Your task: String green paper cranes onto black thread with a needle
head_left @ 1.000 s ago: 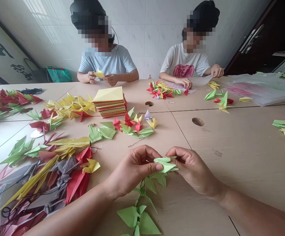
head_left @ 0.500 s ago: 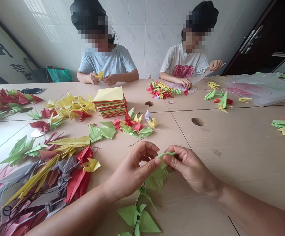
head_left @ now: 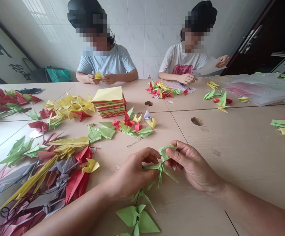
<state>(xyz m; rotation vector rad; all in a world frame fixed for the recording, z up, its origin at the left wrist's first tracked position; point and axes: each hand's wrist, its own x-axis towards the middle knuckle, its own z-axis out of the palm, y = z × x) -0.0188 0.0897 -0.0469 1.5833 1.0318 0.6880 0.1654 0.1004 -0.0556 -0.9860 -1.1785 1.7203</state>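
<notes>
Near the middle of the table, my right hand (head_left: 193,165) pinches a folded light-green paper piece (head_left: 165,152) between thumb and fingers. Just left of it, my left hand (head_left: 134,170) has its thumb and fingers closed on a green folded paper crane (head_left: 160,167) hanging on a dark string below that piece. The string runs down toward me through another green crane (head_left: 137,219) with spread wings, lying at the bottom of the view. Part of the string between my hands is hidden by my left fingers.
A square paper stack (head_left: 109,102) stands beyond my hands, with small cranes (head_left: 132,124) in front. A large heap of folded paper (head_left: 59,177) lies left. Across the table (head_left: 230,141), two people handle paper. Plastic sheets (head_left: 262,88) lie far right.
My right hand has raised the green piece slightly and turned it. My left hand has moved down and closed on the crane below. The person at right has lifted a sheet.
</notes>
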